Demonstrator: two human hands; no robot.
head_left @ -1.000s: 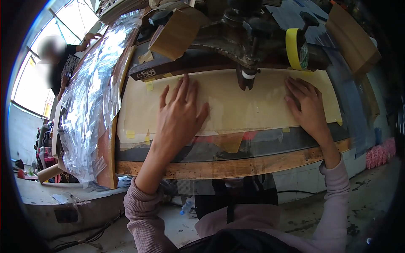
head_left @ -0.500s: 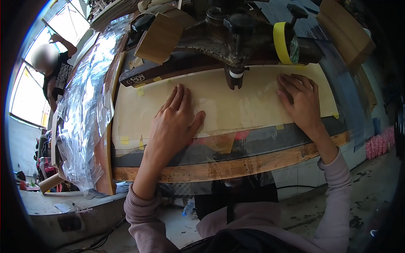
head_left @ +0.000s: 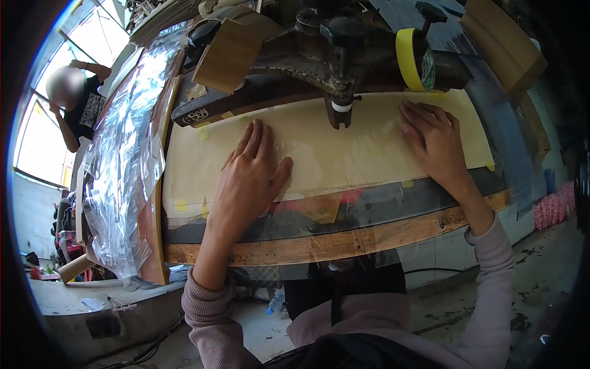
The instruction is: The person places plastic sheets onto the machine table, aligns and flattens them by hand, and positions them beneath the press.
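A long pale yellow sheet [head_left: 344, 141] lies under clear film, with small yellow tape pieces at its edges. My left hand [head_left: 249, 172] rests palm down on its left part, fingers extended and thumb apart, holding nothing. On the right part lies my right hand [head_left: 436, 144], its fingers slightly bent and thumb apart, also holding nothing. Between and beyond the hands, a dark metal clamp head [head_left: 341, 111] with a white ring points down over the sheet. A dark bar [head_left: 246, 98] runs along the sheet's far edge.
Yellow tape [head_left: 407, 60] hangs on the machine. Cardboard pieces [head_left: 227, 55] stand behind the bar. Crumpled clear plastic [head_left: 123, 166] covers the left side. A wooden edge [head_left: 319, 245] borders the near side. Another person [head_left: 83, 107] is at the far left, arms raised.
The view has shifted, so the bench sits further left and slightly lower at the near edge. My left hand has drawn back from the bar. The other person's arms have risen toward the head.
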